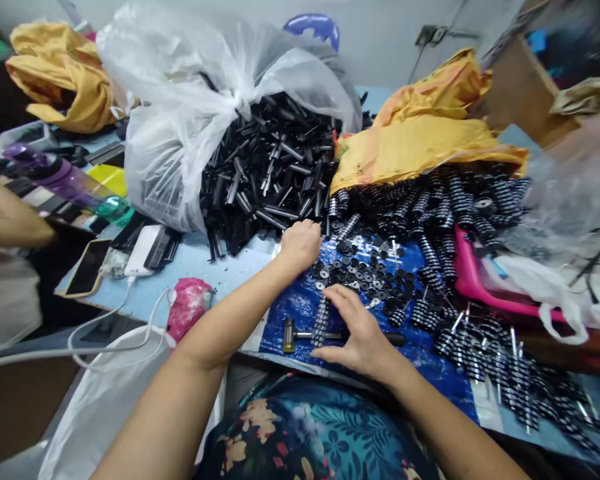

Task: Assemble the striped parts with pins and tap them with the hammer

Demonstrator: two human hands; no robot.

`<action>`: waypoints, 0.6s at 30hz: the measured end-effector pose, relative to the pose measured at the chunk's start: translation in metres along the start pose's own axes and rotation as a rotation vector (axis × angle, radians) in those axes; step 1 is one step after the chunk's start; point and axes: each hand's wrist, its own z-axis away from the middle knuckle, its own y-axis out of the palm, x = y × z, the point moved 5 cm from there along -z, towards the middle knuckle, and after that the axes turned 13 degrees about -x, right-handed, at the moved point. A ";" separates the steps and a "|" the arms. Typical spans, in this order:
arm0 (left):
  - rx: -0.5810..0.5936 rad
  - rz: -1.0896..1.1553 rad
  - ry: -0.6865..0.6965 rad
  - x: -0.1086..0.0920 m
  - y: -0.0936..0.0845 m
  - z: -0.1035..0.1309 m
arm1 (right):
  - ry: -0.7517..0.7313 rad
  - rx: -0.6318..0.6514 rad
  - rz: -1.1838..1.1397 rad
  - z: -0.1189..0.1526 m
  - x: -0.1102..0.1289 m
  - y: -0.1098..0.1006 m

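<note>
My left hand [301,245] is closed at the lower edge of the heap of black plastic parts [275,167]; what its fingers hold, if anything, is hidden. My right hand [357,333] has thumb and fingers spread around a black-and-silver ridged roller [321,321] on the blue sheet [295,300]; I cannot tell whether the fingertips touch it. Beneath the roller lies a hammer [289,335], its dark handle passing under my right hand. Small black round caps [365,273] are scattered beyond my right hand.
More ridged rollers lie under a yellow cloth sack [425,153] and at the right [510,373]. A pink basket [473,273] stands right. At left are a phone [87,268], a white power bank [145,250], a purple bottle [65,177] and another person's arm [10,213].
</note>
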 end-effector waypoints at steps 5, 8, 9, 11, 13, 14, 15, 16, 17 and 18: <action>-0.023 0.057 0.052 -0.012 0.009 -0.019 | 0.059 -0.034 -0.015 0.012 -0.010 -0.021; -0.117 0.611 -0.093 -0.017 -0.011 0.019 | 0.105 -0.103 0.007 0.019 -0.020 -0.039; -0.024 0.851 -0.213 -0.019 -0.012 0.037 | 0.081 -0.120 0.005 0.018 -0.019 -0.042; 0.222 1.238 -0.486 -0.027 -0.008 0.075 | -0.005 -0.152 0.002 0.012 -0.014 -0.042; 0.311 1.449 -0.727 -0.033 -0.006 0.108 | -0.096 -0.183 0.008 0.005 -0.007 -0.036; 0.307 1.499 -0.815 -0.034 -0.005 0.121 | -0.133 -0.193 0.010 0.003 -0.003 -0.032; 0.286 1.523 -0.876 -0.033 -0.005 0.131 | -0.165 -0.197 0.007 0.002 0.000 -0.028; 0.267 1.525 -0.911 -0.032 -0.005 0.139 | -0.189 -0.196 0.000 0.002 0.004 -0.023; 0.244 1.511 -0.925 -0.031 -0.005 0.145 | -0.203 -0.193 -0.007 0.003 0.007 -0.019; 0.214 1.486 -0.927 -0.028 -0.005 0.150 | -0.208 -0.190 -0.011 0.006 0.009 -0.015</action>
